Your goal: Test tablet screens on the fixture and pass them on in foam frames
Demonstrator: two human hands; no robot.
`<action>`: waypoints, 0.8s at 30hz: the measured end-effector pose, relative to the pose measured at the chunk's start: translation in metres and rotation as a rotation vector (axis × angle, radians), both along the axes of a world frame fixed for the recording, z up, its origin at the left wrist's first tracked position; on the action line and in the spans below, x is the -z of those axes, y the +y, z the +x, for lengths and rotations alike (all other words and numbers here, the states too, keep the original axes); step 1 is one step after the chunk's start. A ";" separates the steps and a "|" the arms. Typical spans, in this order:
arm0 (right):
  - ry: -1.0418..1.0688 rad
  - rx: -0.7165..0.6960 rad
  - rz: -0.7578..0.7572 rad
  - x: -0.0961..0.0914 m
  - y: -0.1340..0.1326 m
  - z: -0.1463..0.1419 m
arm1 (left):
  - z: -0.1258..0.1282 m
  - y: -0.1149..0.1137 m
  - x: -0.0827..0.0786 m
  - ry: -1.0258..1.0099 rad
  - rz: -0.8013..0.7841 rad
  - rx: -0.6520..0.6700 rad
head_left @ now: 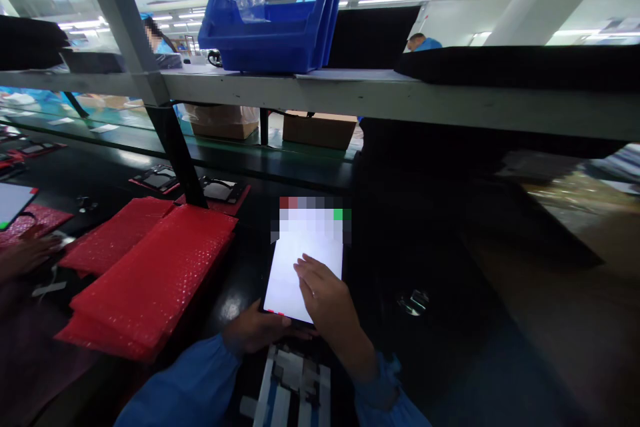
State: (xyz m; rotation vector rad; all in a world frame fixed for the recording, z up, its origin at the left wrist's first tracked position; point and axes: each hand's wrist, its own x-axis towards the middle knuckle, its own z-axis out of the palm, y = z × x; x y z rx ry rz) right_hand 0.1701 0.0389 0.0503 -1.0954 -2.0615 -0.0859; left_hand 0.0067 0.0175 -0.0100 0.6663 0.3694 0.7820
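Observation:
A lit tablet (285, 273) with a white screen tilts up in front of me; the top of its screen is blurred out. My left hand (255, 327) holds its lower left corner, the thumb along the bottom edge. Over the right half of the screen lies my right hand (325, 297), its fingers stretched out toward the middle. Whether those fingertips touch the glass or hover just above it, I cannot tell. Below the tablet sits a fixture (293, 387) with white and metal bars, partly hidden by my hands.
Stacked red bubble-wrap pouches (155, 273) lie at left, beside a metal post (173, 147). Another person's hand (30, 257) works at far left near another tablet (13, 203). A small clear object (414, 302) rests at right. Overhead, a shelf (310, 88) carries a blue bin (270, 40).

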 end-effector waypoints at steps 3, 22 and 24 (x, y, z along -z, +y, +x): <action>0.183 0.130 0.109 -0.019 -0.002 0.014 | -0.003 0.000 0.002 0.000 0.048 0.022; 0.619 0.442 -0.466 -0.061 0.004 0.075 | -0.006 -0.008 -0.004 0.155 0.138 0.120; 0.594 0.455 -0.482 -0.061 0.005 0.077 | -0.006 -0.008 -0.003 0.172 0.140 0.116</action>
